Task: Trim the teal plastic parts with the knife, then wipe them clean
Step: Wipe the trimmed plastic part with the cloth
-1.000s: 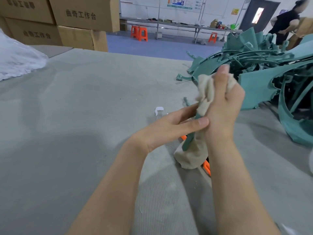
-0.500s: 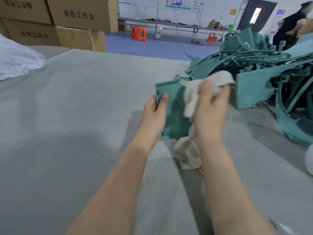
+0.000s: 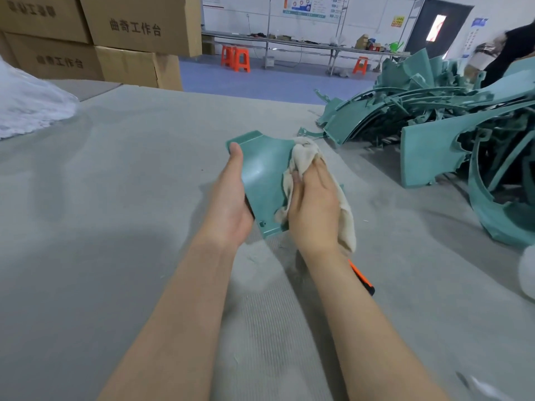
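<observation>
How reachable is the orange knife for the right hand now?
Probably yes, once freed: the knife lies close beside the right forearm, but the right hand holds the cloth against the teal part.

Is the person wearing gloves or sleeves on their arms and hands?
No. The left hand and right hand are bare, with no gloves. The left forearm and right forearm are bare too, with no sleeves showing. I see no watch, bracelet or rings.
</observation>
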The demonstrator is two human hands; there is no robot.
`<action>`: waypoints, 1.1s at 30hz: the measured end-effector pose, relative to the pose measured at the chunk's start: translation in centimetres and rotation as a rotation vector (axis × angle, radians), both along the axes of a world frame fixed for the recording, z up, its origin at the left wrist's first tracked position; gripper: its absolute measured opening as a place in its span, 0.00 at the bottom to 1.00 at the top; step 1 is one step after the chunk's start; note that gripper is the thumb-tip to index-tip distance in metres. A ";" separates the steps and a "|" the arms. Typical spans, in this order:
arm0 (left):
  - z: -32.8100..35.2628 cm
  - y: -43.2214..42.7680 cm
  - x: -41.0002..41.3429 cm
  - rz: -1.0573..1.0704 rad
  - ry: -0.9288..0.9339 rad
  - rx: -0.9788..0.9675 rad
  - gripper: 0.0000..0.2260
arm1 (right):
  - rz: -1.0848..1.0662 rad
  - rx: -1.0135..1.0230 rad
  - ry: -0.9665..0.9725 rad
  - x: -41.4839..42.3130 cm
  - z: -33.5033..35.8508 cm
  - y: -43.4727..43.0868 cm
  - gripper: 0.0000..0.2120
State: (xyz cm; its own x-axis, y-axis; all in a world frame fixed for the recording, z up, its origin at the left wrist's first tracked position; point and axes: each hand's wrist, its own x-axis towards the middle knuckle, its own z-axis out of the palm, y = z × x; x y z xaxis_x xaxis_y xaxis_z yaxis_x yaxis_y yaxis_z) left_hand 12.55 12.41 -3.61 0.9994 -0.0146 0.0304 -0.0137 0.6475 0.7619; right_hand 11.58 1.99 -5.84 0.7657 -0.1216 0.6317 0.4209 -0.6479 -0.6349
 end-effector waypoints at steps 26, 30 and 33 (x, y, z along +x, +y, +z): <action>1.1 0.8 -0.5 0.015 -0.092 -0.236 0.25 | -0.065 -0.084 0.089 -0.2 0.3 0.9 0.14; 1.2 1.2 -0.5 0.100 -0.096 -0.314 0.26 | 0.118 -0.060 -0.080 -2.2 -0.2 4.6 0.16; 1.2 2.2 -0.4 0.161 -0.115 -0.387 0.26 | 0.194 -0.132 -0.156 -2.0 -0.2 5.2 0.13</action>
State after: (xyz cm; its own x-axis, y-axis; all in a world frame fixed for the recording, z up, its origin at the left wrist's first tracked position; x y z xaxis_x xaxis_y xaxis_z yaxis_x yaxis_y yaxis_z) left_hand 12.14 14.64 -2.46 0.9778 0.1759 0.1143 -0.2088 0.8680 0.4506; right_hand 9.62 7.18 -6.00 0.6587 0.1092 0.7445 0.6313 -0.6185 -0.4679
